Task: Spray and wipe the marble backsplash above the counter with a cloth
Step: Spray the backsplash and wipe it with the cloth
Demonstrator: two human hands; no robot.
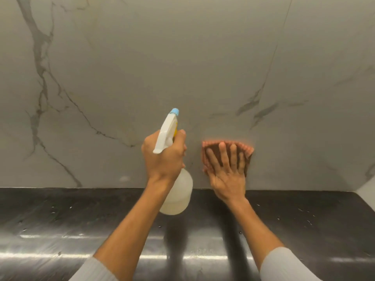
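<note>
The grey-veined marble backsplash (142,67) fills the upper view. My left hand (162,157) grips a spray bottle (178,195) by its white trigger head, blue nozzle pointing up toward the wall, index finger over the trigger. The translucent bottle body hangs below my wrist, over the counter. My right hand (227,171) lies flat with fingers spread, pressing an orange-brown cloth (248,151) against the backsplash just above the counter, right of the bottle.
A dark glossy counter (81,220) runs along the bottom, with small droplets and light reflections on it. The backsplash meets a side wall at the far right corner (365,189).
</note>
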